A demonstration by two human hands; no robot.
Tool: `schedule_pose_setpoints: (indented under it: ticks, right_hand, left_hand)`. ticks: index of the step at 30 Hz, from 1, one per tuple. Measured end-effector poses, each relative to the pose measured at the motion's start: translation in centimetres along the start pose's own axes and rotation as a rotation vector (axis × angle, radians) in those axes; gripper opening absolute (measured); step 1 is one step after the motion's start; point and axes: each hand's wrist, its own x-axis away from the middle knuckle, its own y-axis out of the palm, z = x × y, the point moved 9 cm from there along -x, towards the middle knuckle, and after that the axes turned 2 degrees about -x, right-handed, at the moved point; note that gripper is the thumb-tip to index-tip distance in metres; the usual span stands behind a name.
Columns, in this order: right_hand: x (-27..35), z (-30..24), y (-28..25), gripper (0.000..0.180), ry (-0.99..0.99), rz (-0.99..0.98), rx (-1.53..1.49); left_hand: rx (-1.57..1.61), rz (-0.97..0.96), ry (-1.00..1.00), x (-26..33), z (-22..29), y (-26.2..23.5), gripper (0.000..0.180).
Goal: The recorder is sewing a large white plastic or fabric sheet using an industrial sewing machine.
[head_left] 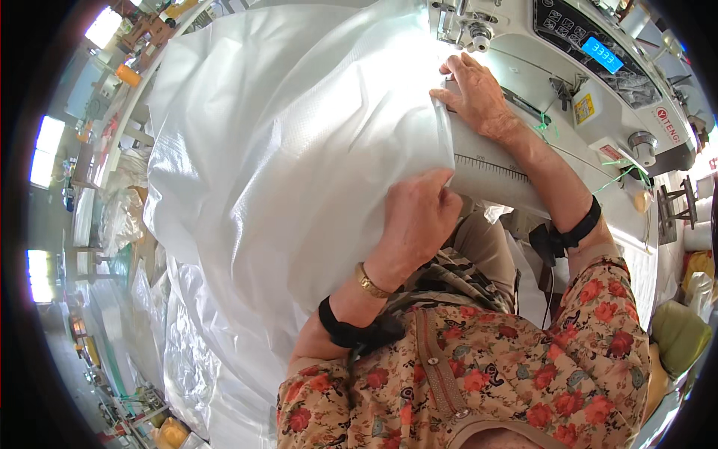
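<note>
Holding the white cloth (284, 150), the left hand (419, 217) pinches its edge and the right hand (479, 93) presses it flat by the sewing machine (598, 82); keeping it smooth helps.

Bright windows (46, 150), cluttered workshop bkgd

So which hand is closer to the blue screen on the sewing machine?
The right hand. It rests flat on the white fabric just below the machine's needle area, not far from the blue screen. The left hand grips the fabric edge lower down, nearer the person's body.
</note>
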Motion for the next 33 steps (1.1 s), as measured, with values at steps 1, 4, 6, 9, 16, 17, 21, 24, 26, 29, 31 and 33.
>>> schedule_pose_setpoints:
  ticks: [1,4,6,9,16,17,21,24,26,29,31,33]
  right_hand:
    - [0.2,0.1,-0.5,0.035,-0.048,0.077,0.098]
    - [0.1,-0.3,-1.3,0.041,-0.004,0.033,0.171]
    - [0.6,0.2,-0.6,0.044,0.095,-0.078,0.148]
    - [1.3,-0.2,-0.5,0.046,0.022,-0.022,0.257]
    - [1.3,0.2,-0.6,0.048,0.041,-0.052,0.277]
    - [1.2,0.2,-0.4,0.048,0.027,-0.063,0.278]
    - [1.1,0.5,-0.5,0.048,0.072,-0.087,0.343]
    - [0.9,0.8,-0.4,0.049,0.087,-0.111,0.271]
    - [0.9,1.0,-0.2,0.047,0.066,-0.062,0.278]
    - [1.0,1.4,0.1,0.046,0.085,-0.075,0.272]
    - [0.9,1.6,0.1,0.045,0.104,-0.108,0.246]
    - [0.8,1.7,0.3,0.044,0.126,-0.141,0.220]
  left_hand:
    - [-0.146,-0.009,0.101,0.2,0.8,0.2,0.028]
    - [-0.240,-0.007,0.130,0.5,0.5,0.0,0.018]
    - [-0.294,-0.015,0.183,0.6,0.7,0.6,0.012]
    - [-0.366,-0.019,0.267,0.7,1.3,1.2,0.008]
    - [-0.459,-0.054,0.370,-0.2,1.8,1.7,0.011]
    - [-0.458,-0.056,0.372,-0.3,1.7,1.7,0.011]
    - [-0.532,-0.030,0.385,-0.8,1.8,1.4,0.011]
    - [-0.566,0.003,0.433,-1.8,2.2,1.2,0.010]
    - [-0.580,0.021,0.456,-2.4,2.3,1.1,0.010]
    - [-0.603,0.011,0.474,-3.5,2.2,1.3,0.011]
    - [-0.608,0.034,0.502,-4.2,2.3,1.2,0.012]
    - [-0.635,0.019,0.481,-4.8,2.2,1.4,0.012]
